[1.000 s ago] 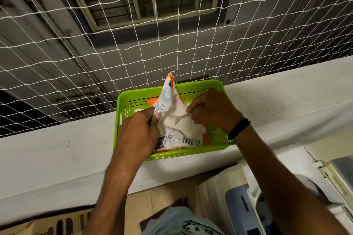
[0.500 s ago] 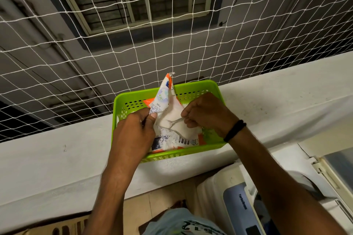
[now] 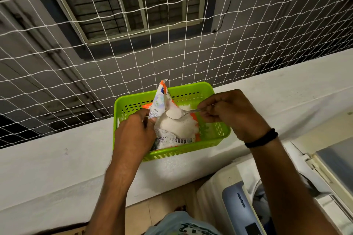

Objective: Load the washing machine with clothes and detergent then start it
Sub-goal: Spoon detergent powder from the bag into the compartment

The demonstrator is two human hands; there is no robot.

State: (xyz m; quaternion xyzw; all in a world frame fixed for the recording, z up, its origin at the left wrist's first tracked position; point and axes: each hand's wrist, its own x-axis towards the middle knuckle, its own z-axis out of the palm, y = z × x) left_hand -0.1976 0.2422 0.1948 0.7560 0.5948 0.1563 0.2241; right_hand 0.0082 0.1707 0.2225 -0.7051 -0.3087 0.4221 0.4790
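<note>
A torn-open detergent packet (image 3: 162, 101), white with orange edges, lies in a lime green basket (image 3: 221, 131) on a white ledge. My left hand (image 3: 133, 135) grips the packet's left edge and holds it open. My right hand (image 3: 227, 114) pinches the handle of a metal spoon (image 3: 175, 113), whose bowl is heaped with white powder just above the packet's mouth. White powder (image 3: 177, 128) fills the packet below. The washing machine (image 3: 235, 202) stands at the lower right, under my right forearm.
The white ledge (image 3: 57, 162) runs across the view, with a white rope net (image 3: 95, 63) rising right behind it. The machine's raised lid (image 3: 336, 162) is at the far right. A tiled floor (image 3: 162, 208) shows between ledge and machine.
My right hand has drawn the spoon up and to the right out of the packet, now heaped with powder. My left hand keeps hold of the packet's edge.
</note>
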